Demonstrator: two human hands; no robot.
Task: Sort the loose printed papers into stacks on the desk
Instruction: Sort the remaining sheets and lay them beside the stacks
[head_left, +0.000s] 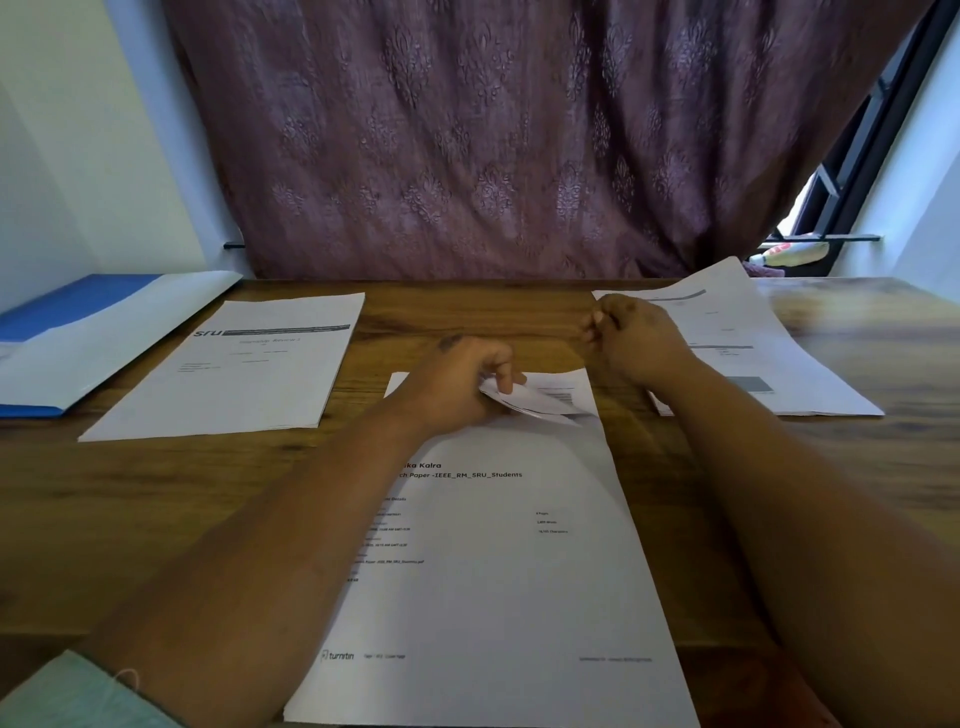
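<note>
Hands at frame centre: left hand (467, 384) pinches the far edge of the middle sheet (498, 545), long axis toward the viewer; right hand (631, 338), curled and seemingly empty, hovers beside the right stack (753, 353).

Across the top of the frame you face a plum-purple curtain (493, 140) woven with a repeating damask motif. Your worktop (171, 493) is warm brown wood with darker grain. At the left lies a blue and white folder (88, 332). The 3 paper stacks are white with black print: left stack (234, 374) has a dark header band, centre stack (509, 571) plain text, right stack (748, 343) grey blocks.
</note>
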